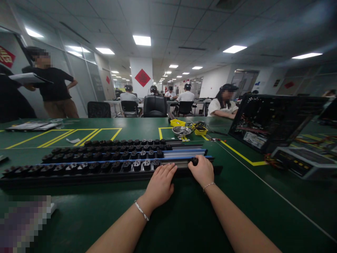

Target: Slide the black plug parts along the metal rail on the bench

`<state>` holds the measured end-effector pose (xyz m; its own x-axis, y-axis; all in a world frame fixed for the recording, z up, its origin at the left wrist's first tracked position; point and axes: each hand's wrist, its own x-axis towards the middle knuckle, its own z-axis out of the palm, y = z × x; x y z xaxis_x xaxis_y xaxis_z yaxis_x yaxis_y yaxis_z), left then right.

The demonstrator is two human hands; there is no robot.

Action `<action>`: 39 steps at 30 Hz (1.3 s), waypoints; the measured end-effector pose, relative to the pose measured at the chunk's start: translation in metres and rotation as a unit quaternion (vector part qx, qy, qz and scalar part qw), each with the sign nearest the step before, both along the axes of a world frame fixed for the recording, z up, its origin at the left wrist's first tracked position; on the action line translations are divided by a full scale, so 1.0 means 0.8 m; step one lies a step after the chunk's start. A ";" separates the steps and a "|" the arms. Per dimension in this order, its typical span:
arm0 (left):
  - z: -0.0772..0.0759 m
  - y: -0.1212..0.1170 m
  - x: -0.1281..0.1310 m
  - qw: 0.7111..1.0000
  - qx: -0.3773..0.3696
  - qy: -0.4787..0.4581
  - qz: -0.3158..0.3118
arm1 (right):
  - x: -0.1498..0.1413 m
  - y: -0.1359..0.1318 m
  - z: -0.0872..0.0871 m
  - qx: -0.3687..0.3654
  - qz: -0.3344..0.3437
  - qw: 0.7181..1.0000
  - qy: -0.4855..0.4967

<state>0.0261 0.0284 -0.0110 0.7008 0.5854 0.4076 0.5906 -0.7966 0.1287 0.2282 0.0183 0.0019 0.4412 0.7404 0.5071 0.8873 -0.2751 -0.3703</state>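
One green table (263,221) carries long rails (181,154) lined with black plugs (137,165) and, toward its far edge, an open computer case (276,117), clear of the rails' ends. The left hand (160,182), fingers straight, rests on the front rail (182,163), apparently steadying it; the right hand (204,171) pinches a single plug (195,161) near that rail's right end.

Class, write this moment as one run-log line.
left hand: on front rail | right hand: pinching black module | rest: open computer case, power supply
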 end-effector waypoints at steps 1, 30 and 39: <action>0.000 0.000 0.000 1.000 0.000 -0.001 0.000 | 0.001 0.000 0.001 -0.003 0.003 1.000 0.001; 0.001 -0.001 0.000 1.000 -0.001 -0.006 -0.002 | 0.007 -0.004 0.005 -0.012 0.020 1.000 -0.001; 0.001 -0.002 0.000 1.000 0.002 -0.001 0.001 | 0.009 -0.003 0.005 -0.016 0.018 1.000 -0.002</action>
<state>0.0263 0.0271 -0.0103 0.6988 0.5851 0.4116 0.5919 -0.7960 0.1266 0.2352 0.0158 0.0057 0.4119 0.7712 0.4854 0.8984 -0.2545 -0.3579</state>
